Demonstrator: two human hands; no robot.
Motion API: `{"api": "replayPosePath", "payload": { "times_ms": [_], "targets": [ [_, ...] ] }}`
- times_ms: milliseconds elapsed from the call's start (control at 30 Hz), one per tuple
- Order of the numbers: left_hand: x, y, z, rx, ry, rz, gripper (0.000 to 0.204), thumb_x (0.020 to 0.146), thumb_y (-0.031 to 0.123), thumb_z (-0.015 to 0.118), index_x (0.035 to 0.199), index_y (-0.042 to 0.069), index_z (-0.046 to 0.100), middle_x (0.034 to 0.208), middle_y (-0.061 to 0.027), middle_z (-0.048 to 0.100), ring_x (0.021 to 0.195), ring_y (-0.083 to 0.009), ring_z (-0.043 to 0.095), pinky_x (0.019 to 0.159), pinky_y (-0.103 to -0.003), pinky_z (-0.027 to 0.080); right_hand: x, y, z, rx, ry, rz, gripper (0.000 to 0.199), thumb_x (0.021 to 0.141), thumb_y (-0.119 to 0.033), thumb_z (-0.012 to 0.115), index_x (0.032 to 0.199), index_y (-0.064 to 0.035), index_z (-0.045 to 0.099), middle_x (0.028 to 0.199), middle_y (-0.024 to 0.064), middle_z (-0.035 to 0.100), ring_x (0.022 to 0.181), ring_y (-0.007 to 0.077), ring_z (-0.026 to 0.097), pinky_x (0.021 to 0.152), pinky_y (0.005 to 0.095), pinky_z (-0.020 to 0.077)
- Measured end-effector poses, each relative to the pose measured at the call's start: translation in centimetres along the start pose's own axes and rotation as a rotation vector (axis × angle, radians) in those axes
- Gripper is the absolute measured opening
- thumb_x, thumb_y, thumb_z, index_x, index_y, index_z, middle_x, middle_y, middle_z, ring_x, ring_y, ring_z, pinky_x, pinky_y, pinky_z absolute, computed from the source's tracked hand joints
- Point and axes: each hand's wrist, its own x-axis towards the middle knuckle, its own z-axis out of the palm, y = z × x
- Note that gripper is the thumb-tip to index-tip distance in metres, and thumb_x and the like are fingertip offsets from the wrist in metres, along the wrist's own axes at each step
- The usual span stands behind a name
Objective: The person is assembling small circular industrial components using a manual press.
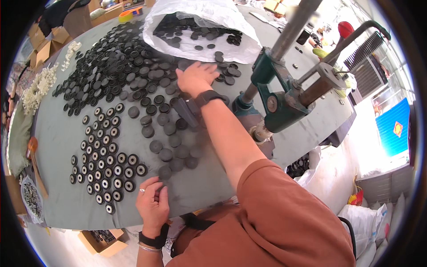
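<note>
Resting flat, right hand [194, 76] spread open on black discs [133, 62]; left hand [152, 202] pinching one disc [164, 172].

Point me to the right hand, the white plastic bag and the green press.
right hand [195, 78], head view, back of the hand
white plastic bag [202, 11], head view, upper crumpled wall
green press [280, 104], head view, green cast body

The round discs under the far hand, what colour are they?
The round discs beneath the right hand are black, seen clearly in the head view.
</note>
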Motion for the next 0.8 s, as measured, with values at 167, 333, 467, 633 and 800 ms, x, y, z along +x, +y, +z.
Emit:
{"api": "replayPosePath", "payload": {
  "times_ms": [167, 333, 467, 633, 800],
  "targets": [
    [-0.2, -0.3, 0.1, 0.002, 0.031, 0.007, 0.01, 0.079, -0.004, 0.064, 0.088, -0.001, 0.062, 0.103, -0.0086, 0.061, 0.058, -0.0038, 0.048, 0.052, -0.017, 0.042, -2.0, -2.4, 2.4, 0.132, -0.128, -0.454, 0.069, 0.091, -0.048, 0.043, 0.14, -0.0001, 0.033, 0.146, 0.027, 0.025, 0.137, 0.0432, 0.018, 0.103, 0.0633, 0.0169],
    [-0.2, -0.3, -0.1, -0.01, 0.04, 0.005, 0.011, 0.078, -0.004, 0.065, 0.088, -0.001, 0.063, 0.103, -0.0099, 0.061, 0.059, -0.0062, 0.054, 0.052, -0.019, 0.046, -0.2, -0.4, 1.0, -0.006, 0.372, -0.177, 0.064, 0.089, -0.044, 0.046, 0.136, -0.0006, 0.039, 0.144, 0.0229, 0.03, 0.138, 0.039, 0.018, 0.102, 0.0647, 0.0207],
    [0.1, 0.1, 0.2, -0.039, 0.019, 0.006, 0.011, 0.077, -0.004, 0.066, 0.088, -0.001, 0.063, 0.103, -0.0114, 0.062, 0.059, -0.0086, 0.058, 0.052, -0.021, 0.049, 5.9, 6.3, -1.2, -0.011, -0.014, 0.475, 0.07, 0.082, -0.031, 0.055, 0.139, 0.0013, 0.031, 0.147, 0.0234, 0.023, 0.137, 0.0396, 0.018, 0.102, 0.0583, 0.0222],
    [-0.1, -0.1, -0.3, -0.03, 0.038, -0.01, 0.011, 0.077, -0.003, 0.066, 0.088, -0.001, 0.063, 0.103, -0.0102, 0.062, 0.06, -0.0068, 0.056, 0.053, -0.019, 0.048, 4.9, 3.4, 1.4, -0.073, 0.007, -0.008, 0.033, 0.079, -0.022, 0.062, 0.108, -0.0074, 0.067, 0.127, 0.0175, 0.052, 0.118, 0.0347, 0.047, 0.092, 0.044, 0.0441],
    [0.0, -0.2, -0.1, -0.055, 0.044, -0.008, 0.012, 0.077, -0.004, 0.065, 0.089, -0.001, 0.063, 0.103, -0.009, 0.062, 0.06, -0.0048, 0.054, 0.053, -0.018, 0.046, 8.6, 1.6, 2.7, 0.502, -0.153, -0.445, 0.023, 0.08, -0.015, 0.065, 0.099, -0.0013, 0.068, 0.102, 0.0157, 0.062, 0.106, 0.0272, 0.056, 0.083, 0.0414, 0.051]
  ]
}}
